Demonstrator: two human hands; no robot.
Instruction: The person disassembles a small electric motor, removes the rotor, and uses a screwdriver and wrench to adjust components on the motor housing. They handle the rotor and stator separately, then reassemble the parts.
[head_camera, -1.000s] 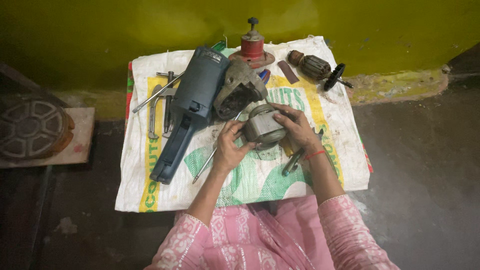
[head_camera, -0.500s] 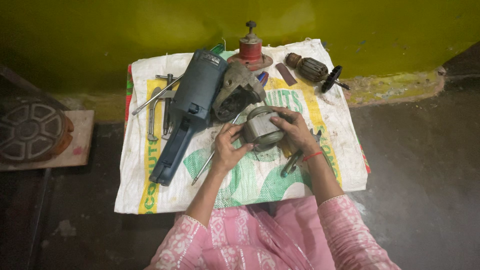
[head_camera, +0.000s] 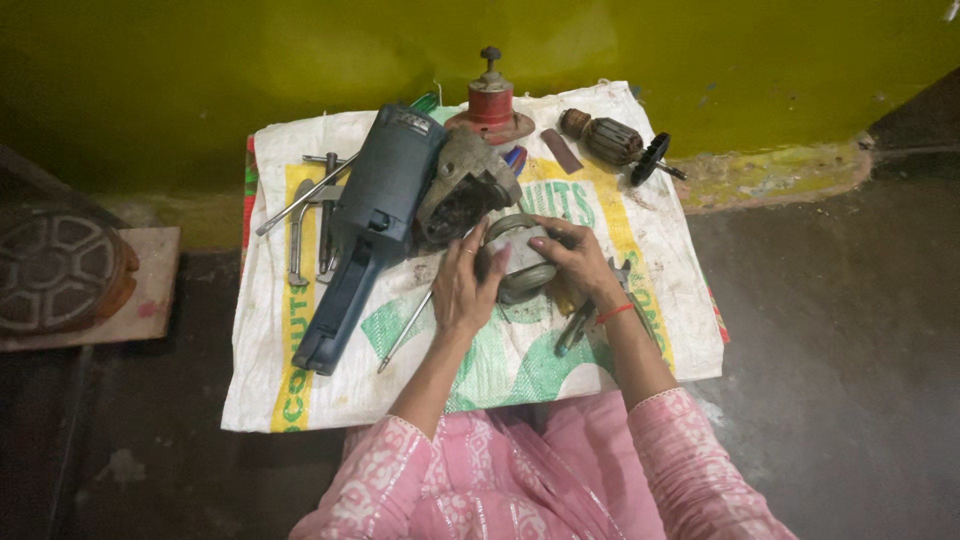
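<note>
Both of my hands hold a round grey metal motor housing (head_camera: 522, 262) over the middle of a white woven sack (head_camera: 300, 390) spread on the floor. My left hand (head_camera: 464, 290) grips its left side and my right hand (head_camera: 580, 262) wraps its right side. Just behind it lies a dirty grey gear housing (head_camera: 462, 190) joined to a blue power tool body (head_camera: 368, 225) that stretches toward the near left. A thin metal rod (head_camera: 402, 335) lies under my left wrist. Pliers (head_camera: 580, 325) rest below my right wrist.
A red cylindrical part (head_camera: 490, 102) and a wound armature with a dark fan (head_camera: 615, 142) sit at the sack's far edge, beside a small flat brown piece (head_camera: 561, 150). Spanners (head_camera: 305, 210) lie at the far left. A round spoked object (head_camera: 55, 270) stands left of the sack. A green wall (head_camera: 250, 60) rises behind.
My hands stay on the grey housing and have turned it slightly. The camera view has shifted a little; nothing else on the sack has moved.
</note>
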